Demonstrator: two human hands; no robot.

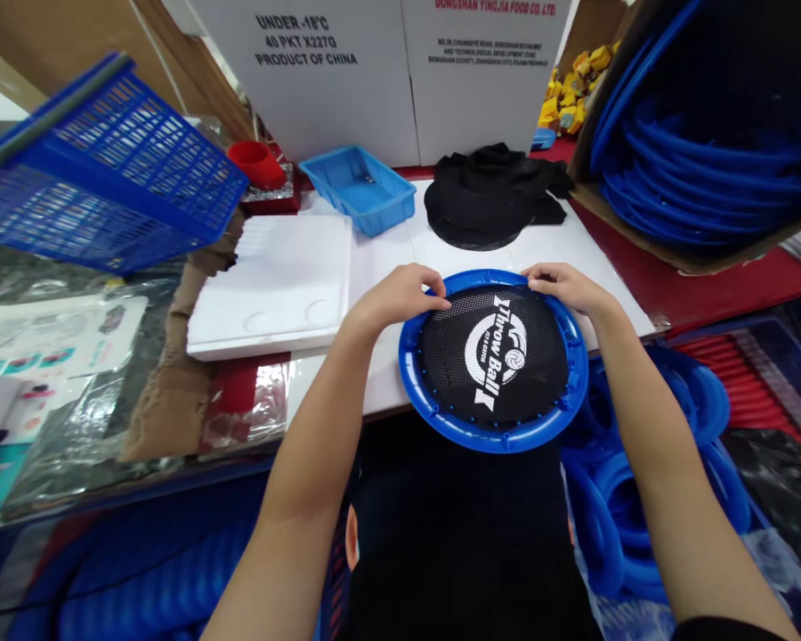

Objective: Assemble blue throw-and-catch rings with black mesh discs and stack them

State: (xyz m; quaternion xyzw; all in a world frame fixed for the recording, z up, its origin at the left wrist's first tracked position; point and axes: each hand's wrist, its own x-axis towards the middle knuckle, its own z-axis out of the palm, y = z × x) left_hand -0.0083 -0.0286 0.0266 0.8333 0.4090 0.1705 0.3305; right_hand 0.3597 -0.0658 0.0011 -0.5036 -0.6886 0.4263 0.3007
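A round blue plastic ring (410, 378) lies at the front edge of the white work surface and partly overhangs it. Across the ring sits a black mesh disc (540, 356) with white "Throw Ball" lettering. At the far left part of the rim, my left hand (407, 294) has its fingers bent, thumb and fingertips on the mesh edge. My right hand (564, 287) pinches the mesh edge at the far right of the rim. Beyond the ring is a pile of black mesh discs (494, 191).
A light-blue tray (391, 214) and white foam slab (273, 285) are at left, below a tilted blue basket (140, 169). A carton of blue rings (700, 178) stands right. More blue rings (614, 525) sit low right. White cartons (347, 98) block the back.
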